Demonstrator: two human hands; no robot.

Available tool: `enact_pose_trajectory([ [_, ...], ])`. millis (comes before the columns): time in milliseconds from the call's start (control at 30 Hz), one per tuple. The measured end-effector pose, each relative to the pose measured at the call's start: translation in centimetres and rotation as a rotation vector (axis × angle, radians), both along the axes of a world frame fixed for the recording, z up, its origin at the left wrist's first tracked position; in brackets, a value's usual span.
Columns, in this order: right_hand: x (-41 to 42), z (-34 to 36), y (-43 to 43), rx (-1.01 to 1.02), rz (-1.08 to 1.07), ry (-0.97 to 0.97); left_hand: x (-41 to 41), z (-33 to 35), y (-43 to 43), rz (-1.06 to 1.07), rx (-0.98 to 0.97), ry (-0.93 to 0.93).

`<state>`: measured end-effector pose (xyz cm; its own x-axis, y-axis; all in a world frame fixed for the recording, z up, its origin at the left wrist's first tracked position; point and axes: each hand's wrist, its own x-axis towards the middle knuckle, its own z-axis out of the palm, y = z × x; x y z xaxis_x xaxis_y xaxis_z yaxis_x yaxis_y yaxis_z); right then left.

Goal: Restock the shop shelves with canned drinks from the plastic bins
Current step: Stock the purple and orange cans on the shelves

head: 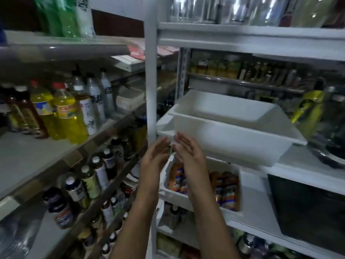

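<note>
1. Left hand (155, 156), right hand (188, 154): fingers straight, palms facing, just apart.
2. Upper bin (224, 139): on shelf (298, 176), 2 o'clock of hands.
3. Cans (225, 189): in lower bin (173, 195), 4 o'clock of hands.

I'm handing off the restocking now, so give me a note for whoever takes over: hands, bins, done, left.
Left hand and right hand: both open, fingers straight, raised at the front corner of the upper bin.
Upper bin: on the shelf, no cans visible inside.
Lower bin: one shelf down, holds orange cans.
Done: upper bin seemingly emptied.
Left: shelve the orange cans.
</note>
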<state>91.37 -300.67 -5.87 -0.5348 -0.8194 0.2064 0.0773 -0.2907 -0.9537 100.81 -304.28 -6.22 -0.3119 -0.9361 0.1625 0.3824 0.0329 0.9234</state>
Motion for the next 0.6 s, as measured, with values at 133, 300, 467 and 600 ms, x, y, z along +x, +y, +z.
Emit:
enact_pose_trajectory([
  [133,-2.4,-1.1,1.7,0.013,-0.022,-0.006,-3.4,-1.8,0.7,-0.071,0.036,0.001],
  [300,-4.9,-4.3,2.5,0.056,-0.057,-0.067,-6.0,-4.3,1.6,-0.083,0.036,-0.081],
  [467,-6.8,-8.2,2.9,0.13,-0.091,-0.122,-7.6,-7.5,2.3,-0.098,0.107,-0.161],
  [600,-7.7,-11.8,3.7,0.201,-0.103,-0.121,-7.8,-10.7,2.3,-0.064,0.207,-0.237],
])
